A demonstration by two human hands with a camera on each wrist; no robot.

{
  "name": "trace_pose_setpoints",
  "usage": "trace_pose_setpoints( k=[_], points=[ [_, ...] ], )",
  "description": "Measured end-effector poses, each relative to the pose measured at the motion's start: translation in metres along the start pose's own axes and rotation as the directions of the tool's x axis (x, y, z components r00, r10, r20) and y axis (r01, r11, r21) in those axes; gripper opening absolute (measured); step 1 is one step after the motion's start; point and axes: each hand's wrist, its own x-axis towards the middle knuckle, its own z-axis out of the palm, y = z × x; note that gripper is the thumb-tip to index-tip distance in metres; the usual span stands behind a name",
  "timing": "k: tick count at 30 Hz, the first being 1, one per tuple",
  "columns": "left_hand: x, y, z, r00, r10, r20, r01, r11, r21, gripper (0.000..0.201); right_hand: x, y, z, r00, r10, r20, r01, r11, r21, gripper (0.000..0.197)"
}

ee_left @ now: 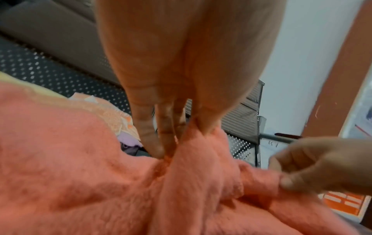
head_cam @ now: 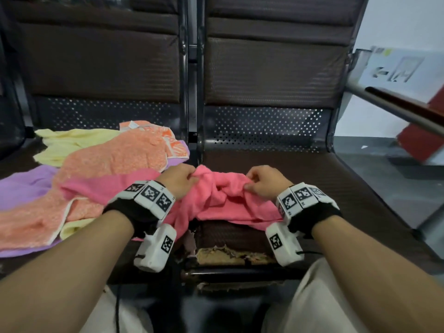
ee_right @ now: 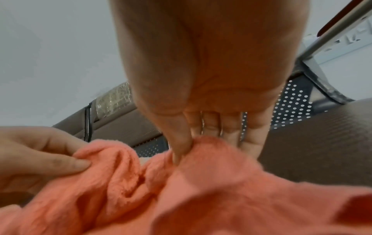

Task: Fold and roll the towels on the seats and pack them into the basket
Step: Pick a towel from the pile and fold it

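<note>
two dark padded seats [head_cam: 300, 179] face me, other towels [head_cam: 115, 155] heaped on the left one. my left hand [head_cam: 179, 180] and right hand [head_cam: 263, 182] each pinch the pink towel's [head_cam: 223, 203] far edge, fingers closed on it, probably to spread it flat for folding. no basket in view.

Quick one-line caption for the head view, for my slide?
Both hands, left hand and right hand, pinch a bunched pink towel on the seat.

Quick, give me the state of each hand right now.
Left hand: pinching the crumpled pink terry towel.
Right hand: pinching the same towel, thumb against fingers.
</note>
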Motion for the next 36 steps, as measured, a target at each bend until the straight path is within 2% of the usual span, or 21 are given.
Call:
trace_pose_setpoints(
  k=[3,6,9,11,12,14,16,19,22,24,26,28,31,33,34,36],
  points=[
    [0.002,-0.002,-0.010,0.994,0.098,0.045,-0.091,0.986,-0.139,0.030,0.001,-0.027,0.004,0.981,-0.164,-0.104,0.182,0.964,0.193,0.027],
    [-0.003,0.000,-0.016,0.963,0.239,0.127,-0.209,0.955,-0.212,0.023,-0.001,-0.050,0.008,0.936,-0.347,-0.053,0.347,0.893,0.287,0.040],
    [-0.006,-0.004,-0.022,0.968,0.245,0.061,-0.229,0.953,-0.199,0.018,0.003,-0.056,0.012,0.892,-0.444,0.085,0.412,0.875,0.252,0.020],
    [-0.006,-0.008,-0.023,0.981,0.192,0.003,-0.186,0.957,-0.220,0.017,0.006,-0.055,0.015,0.907,-0.395,0.148,0.337,0.889,0.309,0.020],
    [-0.006,-0.009,-0.023,0.986,0.165,-0.004,-0.161,0.956,-0.247,0.022,0.010,-0.053,0.016,0.923,-0.361,0.131,0.295,0.886,0.359,0.023],
    [-0.007,-0.013,-0.023,0.992,0.124,0.007,-0.117,0.956,-0.268,0.031,0.018,-0.049,0.015,0.956,-0.291,-0.023,0.267,0.842,0.469,0.029],
    [-0.007,-0.016,-0.021,0.992,0.123,0.006,-0.120,0.978,-0.172,0.032,0.028,-0.044,0.008,0.960,-0.161,-0.228,0.268,0.758,0.594,0.032],
    [-0.006,-0.018,-0.019,0.989,0.144,-0.036,-0.145,0.989,-0.015,0.020,0.036,-0.033,-0.004,0.919,0.081,-0.385,0.247,0.641,0.726,0.036],
    [-0.002,-0.018,-0.017,0.996,0.086,-0.003,-0.086,0.994,0.070,0.027,0.041,-0.020,-0.014,0.858,0.250,-0.449,0.224,0.605,0.764,0.039],
    [0.001,-0.017,-0.017,0.998,-0.006,0.056,-0.004,0.984,0.178,0.034,0.041,-0.013,-0.020,0.827,0.330,-0.454,0.207,0.573,0.793,0.041],
    [0.003,-0.011,-0.019,0.997,-0.071,0.038,0.063,0.979,0.196,0.033,0.040,-0.010,-0.023,0.816,0.335,-0.472,0.226,0.566,0.793,0.040],
    [0.006,-0.001,-0.025,0.996,-0.051,-0.070,0.057,0.994,0.089,0.034,0.036,-0.011,-0.023,0.825,0.284,-0.489,0.255,0.585,0.770,0.032],
    [0.008,0.016,-0.035,0.963,0.039,-0.268,-0.074,0.989,-0.125,0.034,0.030,-0.017,-0.020,0.851,0.220,-0.476,0.287,0.563,0.775,0.023],
    [0.008,0.029,-0.038,0.939,0.054,-0.341,-0.145,0.958,-0.248,0.033,0.024,-0.020,-0.022,0.854,0.183,-0.486,0.343,0.503,0.793,0.032],
    [0.009,0.034,-0.039,0.928,0.036,-0.370,-0.169,0.928,-0.331,0.033,0.020,-0.023,-0.024,0.843,0.149,-0.516,0.390,0.493,0.778,0.035],
    [0.012,0.043,-0.042,0.897,-0.040,-0.439,-0.209,0.838,-0.504,0.027,0.011,-0.032,-0.031,0.797,0.077,-0.599,0.491,0.494,0.717,0.026]
  ],
)
